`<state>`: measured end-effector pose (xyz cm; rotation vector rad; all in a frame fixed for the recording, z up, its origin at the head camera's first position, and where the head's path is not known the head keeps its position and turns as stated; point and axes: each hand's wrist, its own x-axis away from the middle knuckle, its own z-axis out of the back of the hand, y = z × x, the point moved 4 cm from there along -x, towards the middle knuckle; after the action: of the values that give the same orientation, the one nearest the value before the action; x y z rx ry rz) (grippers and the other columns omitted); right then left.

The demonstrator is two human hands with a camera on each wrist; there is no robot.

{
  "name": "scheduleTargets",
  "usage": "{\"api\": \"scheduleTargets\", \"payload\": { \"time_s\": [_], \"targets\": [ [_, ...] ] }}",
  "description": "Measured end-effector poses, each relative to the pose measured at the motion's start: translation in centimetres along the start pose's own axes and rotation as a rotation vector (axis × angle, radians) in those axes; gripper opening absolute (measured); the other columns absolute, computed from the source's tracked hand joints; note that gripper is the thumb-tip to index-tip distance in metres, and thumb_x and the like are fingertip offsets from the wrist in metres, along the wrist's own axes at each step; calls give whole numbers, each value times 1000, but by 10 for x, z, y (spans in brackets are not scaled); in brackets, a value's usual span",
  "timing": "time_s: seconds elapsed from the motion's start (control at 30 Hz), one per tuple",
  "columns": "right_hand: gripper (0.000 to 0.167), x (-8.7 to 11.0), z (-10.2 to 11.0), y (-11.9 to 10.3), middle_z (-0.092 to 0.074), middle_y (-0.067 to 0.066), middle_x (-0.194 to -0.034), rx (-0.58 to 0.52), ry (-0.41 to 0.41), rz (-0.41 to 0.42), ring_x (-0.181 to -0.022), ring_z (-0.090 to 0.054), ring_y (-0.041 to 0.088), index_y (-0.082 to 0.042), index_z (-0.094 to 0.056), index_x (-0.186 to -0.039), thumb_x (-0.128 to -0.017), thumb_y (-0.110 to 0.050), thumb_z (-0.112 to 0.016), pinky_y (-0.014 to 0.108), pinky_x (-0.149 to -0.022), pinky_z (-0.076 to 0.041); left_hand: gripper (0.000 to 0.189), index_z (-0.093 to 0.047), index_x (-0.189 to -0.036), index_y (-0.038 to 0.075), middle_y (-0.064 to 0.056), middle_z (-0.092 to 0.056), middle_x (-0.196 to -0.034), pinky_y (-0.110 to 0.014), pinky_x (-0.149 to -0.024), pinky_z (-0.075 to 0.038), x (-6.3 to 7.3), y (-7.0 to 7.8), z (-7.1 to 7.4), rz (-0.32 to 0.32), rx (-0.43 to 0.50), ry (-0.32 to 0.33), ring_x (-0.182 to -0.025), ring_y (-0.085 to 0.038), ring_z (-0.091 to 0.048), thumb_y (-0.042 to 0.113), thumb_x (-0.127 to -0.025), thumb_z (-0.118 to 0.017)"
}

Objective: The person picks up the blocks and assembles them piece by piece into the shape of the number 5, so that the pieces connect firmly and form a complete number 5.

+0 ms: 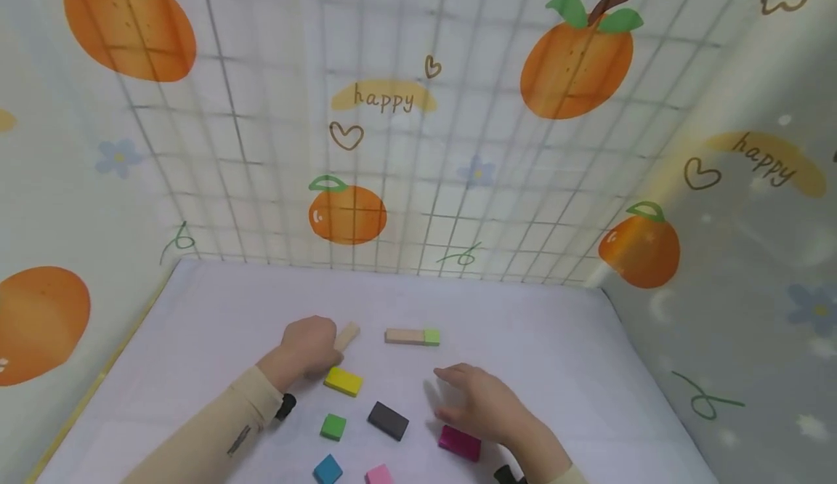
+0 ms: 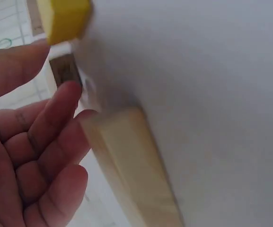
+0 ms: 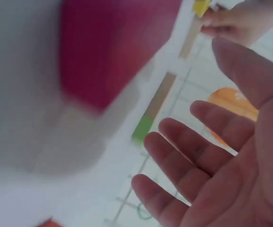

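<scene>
My left hand (image 1: 310, 346) is low over the white table, thumb and index finger at either side of the near end of a plain wooden block (image 1: 347, 336), pinching it. A second wooden block (image 2: 131, 161) lies close by under that hand, hidden from the head view. Just in front of the left hand's heel is a yellow block (image 1: 343, 381). My right hand (image 1: 484, 400) hovers with loosely extended fingers and holds nothing. A magenta block (image 1: 460, 443) lies beneath its wrist side. Another wooden block (image 1: 405, 336) stands end to end with a light green block (image 1: 432, 337) at the back.
Nearer me lie a dark grey block (image 1: 389, 421), a green block (image 1: 333, 426), a blue block (image 1: 328, 469) and a pink block (image 1: 379, 474). Behind the white table (image 1: 543, 331) rises a wire grid covered by printed cloth (image 1: 405, 164), with more cloth at both sides.
</scene>
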<state>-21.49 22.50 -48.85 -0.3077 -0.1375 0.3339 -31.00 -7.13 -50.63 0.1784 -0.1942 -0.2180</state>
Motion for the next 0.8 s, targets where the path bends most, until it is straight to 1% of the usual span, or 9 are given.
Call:
{"api": "scheduleTargets", "payload": {
  "time_s": [0.2, 0.3, 0.37, 0.43, 0.5, 0.57, 0.63, 0.7, 0.8],
  "targets": [
    [60, 13, -1, -25, -67, -2, -130, 22, 19, 118, -120, -63, 21, -21, -62, -139, -86, -47, -76, 46, -99, -51, 37, -62, -78, 11, 0, -56, -67, -31, -52, -41, -2, 7, 1, 7, -20, 14, -60, -17, -52, 44, -81, -78],
    [59, 14, -4, -33, -67, -3, -129, 32, -7, 137, -118, -64, 18, -22, -61, -139, -88, -47, -75, 44, -99, -52, 41, -68, -96, 8, -2, -61, -75, -32, -53, -43, -3, 7, 0, 16, -17, 35, -64, -17, -53, 44, -80, -78],
    [57, 13, -7, -39, -67, -4, -128, 38, -37, 133, -116, -64, 17, -23, -62, -138, -88, -45, -75, 43, -97, -53, 49, -68, -120, 8, -6, -66, -90, -34, -57, -46, -5, 7, -1, -10, -17, 43, -71, -19, -56, 40, -83, -76],
    [56, 12, -12, -44, -68, -6, -127, 36, -72, 129, -115, -64, 16, -24, -63, -137, -86, -43, -77, 43, -96, -53, 56, -60, -140, 15, -11, -67, -116, -39, -68, -53, -7, 8, -2, -57, -27, 39, -89, -24, -64, 34, -88, -71],
    [55, 9, -18, -50, -68, -7, -126, 43, -108, 132, -114, -64, 15, -27, -63, -137, -85, -40, -79, 43, -96, -53, 56, -52, -148, 25, -15, -57, -141, -46, -83, -56, -6, 8, -3, -105, -46, 13, -113, -31, -64, 30, -94, -64],
    [55, 6, -26, -57, -68, -9, -124, 62, -139, 145, -113, -64, 14, -30, -64, -135, -84, -37, -81, 41, -95, -54, 49, -52, -147, 29, -15, -47, -153, -53, -95, -53, -5, 8, -3, -125, -81, -14, -130, -37, -56, 29, -98, -59],
    [53, 3, -34, -63, -69, -11, -119, 99, -155, 166, -107, -65, 11, -31, -65, -134, -83, -34, -82, 37, -92, -55, 45, -57, -144, 26, -15, -53, -147, -56, -94, -52, -1, 6, -1, -117, -111, -13, -127, -38, -57, 29, -99, -58],
    [51, 1, -41, -69, -69, -12, -113, 137, -160, 178, -99, -64, 7, -32, -66, -132, -83, -31, -82, 33, -88, -55, 40, -65, -135, 17, -16, -63, -128, -56, -88, -54, 4, 3, 4, -83, -161, 12, -112, -36, -63, 28, -98, -60],
    [50, -3, -46, -75, -70, -12, -104, 175, -152, 179, -88, -61, 4, -32, -68, -130, -83, -29, -83, 30, -82, -55, 32, -71, -118, 6, -12, -64, -102, -53, -81, -54, 13, -1, 10, -43, -253, 67, -93, -30, -62, 27, -94, -64]
  ]
}}
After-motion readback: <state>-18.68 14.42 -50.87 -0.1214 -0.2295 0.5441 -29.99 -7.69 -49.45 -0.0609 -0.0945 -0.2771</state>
